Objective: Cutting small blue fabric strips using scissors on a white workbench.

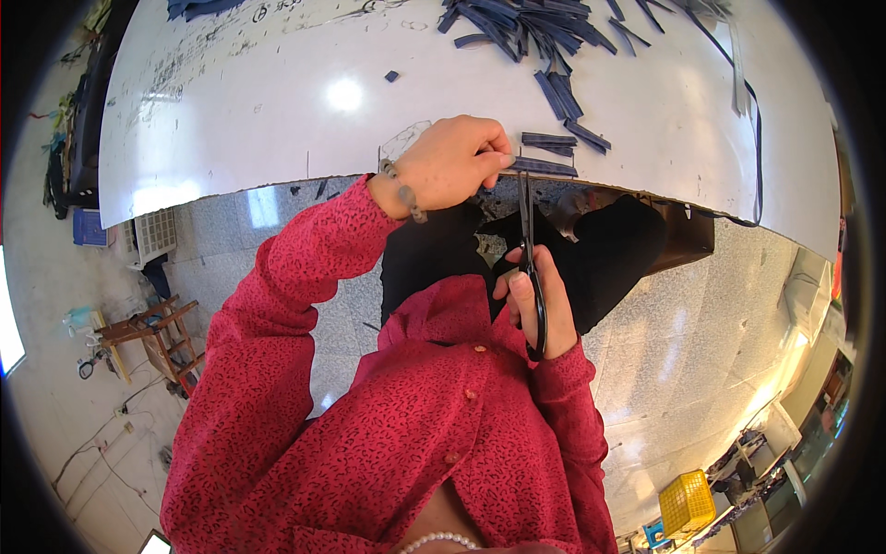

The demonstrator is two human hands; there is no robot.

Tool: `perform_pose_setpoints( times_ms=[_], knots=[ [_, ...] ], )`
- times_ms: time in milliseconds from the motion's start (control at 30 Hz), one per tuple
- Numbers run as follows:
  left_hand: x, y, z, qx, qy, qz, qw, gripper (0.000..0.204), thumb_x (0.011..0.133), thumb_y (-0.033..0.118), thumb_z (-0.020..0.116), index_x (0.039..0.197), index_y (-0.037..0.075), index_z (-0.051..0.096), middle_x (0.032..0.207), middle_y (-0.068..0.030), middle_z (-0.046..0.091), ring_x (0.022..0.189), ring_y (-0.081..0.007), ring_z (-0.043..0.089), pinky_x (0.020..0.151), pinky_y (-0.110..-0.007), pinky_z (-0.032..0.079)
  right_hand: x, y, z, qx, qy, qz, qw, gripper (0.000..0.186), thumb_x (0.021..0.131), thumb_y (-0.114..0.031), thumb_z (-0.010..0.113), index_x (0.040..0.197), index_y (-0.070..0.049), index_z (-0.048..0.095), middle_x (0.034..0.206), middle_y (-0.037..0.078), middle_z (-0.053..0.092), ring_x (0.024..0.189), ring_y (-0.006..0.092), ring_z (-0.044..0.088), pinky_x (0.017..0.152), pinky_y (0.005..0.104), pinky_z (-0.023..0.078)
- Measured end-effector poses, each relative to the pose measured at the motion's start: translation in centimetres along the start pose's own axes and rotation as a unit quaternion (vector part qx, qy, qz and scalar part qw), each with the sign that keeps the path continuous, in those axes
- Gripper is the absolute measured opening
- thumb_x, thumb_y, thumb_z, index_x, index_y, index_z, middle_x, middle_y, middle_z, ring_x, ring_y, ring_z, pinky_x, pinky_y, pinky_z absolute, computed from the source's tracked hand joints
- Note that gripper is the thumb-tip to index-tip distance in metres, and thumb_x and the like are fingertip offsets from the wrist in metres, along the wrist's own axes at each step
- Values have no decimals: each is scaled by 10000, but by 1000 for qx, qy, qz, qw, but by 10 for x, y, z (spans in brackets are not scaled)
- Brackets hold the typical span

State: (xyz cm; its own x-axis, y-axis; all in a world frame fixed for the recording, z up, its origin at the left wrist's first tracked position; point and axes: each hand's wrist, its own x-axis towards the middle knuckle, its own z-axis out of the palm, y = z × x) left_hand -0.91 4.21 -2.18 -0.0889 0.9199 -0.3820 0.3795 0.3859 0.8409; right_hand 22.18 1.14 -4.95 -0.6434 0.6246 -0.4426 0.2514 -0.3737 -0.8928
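At the near edge of the white table (277,120), my left hand (452,164) is closed in a pinch on the left end of a dark blue fabric strip (546,168). My right hand (551,300) grips black-handled scissors (527,217) below the edge. Their blades point away from me and look nearly together, with the tips by the strip near my left fingertips. Whether the blades touch the strip, I cannot tell. Just beyond it lie short cut strips (549,140). A larger heap of dark blue strips (531,23) spreads farther back.
A small dark scrap (391,77) lies left of the heap. Along the right side, a long dark band (758,138) hangs over the table edge. My black-trousered legs (618,249) are beneath the table, beside a brown box (688,235). A yellow basket (687,504) stands at lower right.
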Motion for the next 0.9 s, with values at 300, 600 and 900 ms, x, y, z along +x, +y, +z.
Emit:
perform_pose_setpoints(
  times_ms=[300,600,900],
  knots=[
    [-1,1,0,-10,0,2,1000,179,867,177,583,844,5,628,647,-63,653,590,-181,617,578,-317,472,15,-16,11,2,18,46,999,510,946,-500,488,1084,-11,448,687,61,558,474,56,426,427,197,351],
    [0,-5,-1,-37,-24,2,999,157,910,170,563,898,19,604,648,-5,586,502,-59,481,470,-214,371,27,-7,13,-41,68,-3,997,467,948,-488,502,1061,-35,474,636,38,537,454,52,417,409,201,332],
    [0,-7,0,-23,8,33,999,167,864,163,587,839,2,625,648,-71,650,575,-163,611,569,-300,470,28,-36,7,-112,84,78,987,390,890,-355,664,945,15,551,593,69,589,513,123,585,516,244,438]
  ],
)
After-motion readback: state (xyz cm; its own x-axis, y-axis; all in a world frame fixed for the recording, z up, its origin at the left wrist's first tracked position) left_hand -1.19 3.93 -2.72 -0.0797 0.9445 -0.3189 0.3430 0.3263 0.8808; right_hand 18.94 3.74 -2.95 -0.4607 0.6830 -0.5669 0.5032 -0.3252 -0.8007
